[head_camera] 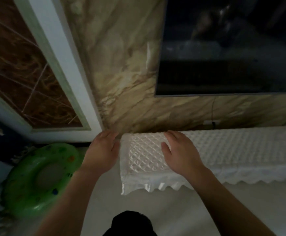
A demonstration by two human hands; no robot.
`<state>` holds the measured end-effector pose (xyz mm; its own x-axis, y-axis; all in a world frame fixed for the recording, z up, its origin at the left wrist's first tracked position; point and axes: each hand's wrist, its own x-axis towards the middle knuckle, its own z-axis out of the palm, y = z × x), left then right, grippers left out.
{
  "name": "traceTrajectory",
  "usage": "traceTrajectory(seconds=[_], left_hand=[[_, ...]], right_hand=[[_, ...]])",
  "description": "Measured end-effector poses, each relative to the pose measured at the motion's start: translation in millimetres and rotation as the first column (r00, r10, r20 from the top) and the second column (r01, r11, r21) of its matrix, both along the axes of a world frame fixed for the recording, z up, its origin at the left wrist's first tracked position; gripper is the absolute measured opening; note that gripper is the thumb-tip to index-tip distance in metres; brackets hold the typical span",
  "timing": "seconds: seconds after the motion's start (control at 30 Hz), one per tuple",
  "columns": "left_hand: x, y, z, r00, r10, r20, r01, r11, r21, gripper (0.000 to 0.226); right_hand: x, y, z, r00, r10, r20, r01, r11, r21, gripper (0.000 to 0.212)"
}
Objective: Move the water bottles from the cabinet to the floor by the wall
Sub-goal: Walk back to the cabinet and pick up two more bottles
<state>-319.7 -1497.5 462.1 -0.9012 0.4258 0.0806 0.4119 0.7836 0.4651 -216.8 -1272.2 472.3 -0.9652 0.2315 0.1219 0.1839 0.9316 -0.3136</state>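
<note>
A low cabinet stands against the marble wall, its top covered by a white quilted satin cloth (232, 150) with a lace hem. My left hand (103, 150) hovers with relaxed fingers just past the cloth's left end, near the wall corner. My right hand (179, 150) lies flat over the cloth's left part, fingers straight and holding nothing. No water bottle is in view.
A dark television screen (229, 48) hangs on the marble wall (121, 74) above the cabinet. A green inflatable swim ring (41, 176) leans on the floor at the left, below a white-framed brown panel (24, 65). Pale floor (139, 201) lies in front.
</note>
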Motion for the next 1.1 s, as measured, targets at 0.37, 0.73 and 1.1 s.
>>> traceTrajectory(seconds=[0.37,0.73,1.1], left_hand=[[-31,139,-22,0.995,-0.098,0.035,0.099,0.995,-0.019,0.061],[-59,308,-24,0.987,-0.133,0.092,0.14,0.987,-0.074,0.06],[-17,450,-18,0.987,-0.138,0.085,0.146,0.985,-0.096,0.066]], right_hand=[[-5,148,-18,0.995,-0.082,0.064,0.082,0.997,-0.007,0.049],[-17,307,-18,0.983,-0.147,0.106,0.148,0.989,-0.003,0.052],[25,445,-21,0.984,-0.15,0.098,0.154,0.988,-0.03,0.052]])
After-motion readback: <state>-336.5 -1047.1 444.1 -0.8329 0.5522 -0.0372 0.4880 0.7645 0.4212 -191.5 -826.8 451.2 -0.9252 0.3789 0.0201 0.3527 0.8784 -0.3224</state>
